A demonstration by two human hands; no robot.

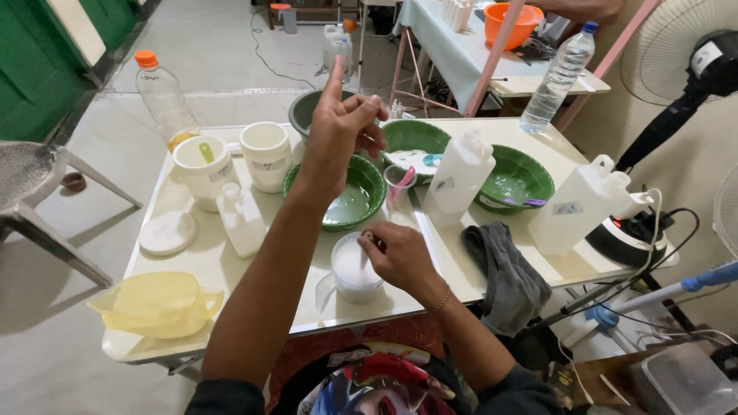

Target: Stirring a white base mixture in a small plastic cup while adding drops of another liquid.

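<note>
Right hand [400, 257] is down at the near edge of the counter [231, 269], fingers curled shut around something small and dark at the rim of a clear measuring cup [352, 270] full of white liquid; it looks like the top of a stirrer or spoon, but it is too small to name for certain. The left hand [342, 131] hangs up above the green bowl [346, 201], index finger pointing skyward, the other fingertips pinched together, and whether anything sits in that pinch cannot be told. The cup stands just in front of the green bowl, which holds a shallow pale pool. Beside it to the right stands a small clear cup [399, 184] with a pink stick in it, then a white jug [460, 177], and a grey cloth [503, 273] drapes over the counter's edge. For the stirring to go well, I would judge the cup wants steadying: it is brim-high and close to the edge, so slow, small circles, the tool kept off the rim. The raised left hand could come down to brace the cup's handle. The cloth lies near for any drips.
</note>
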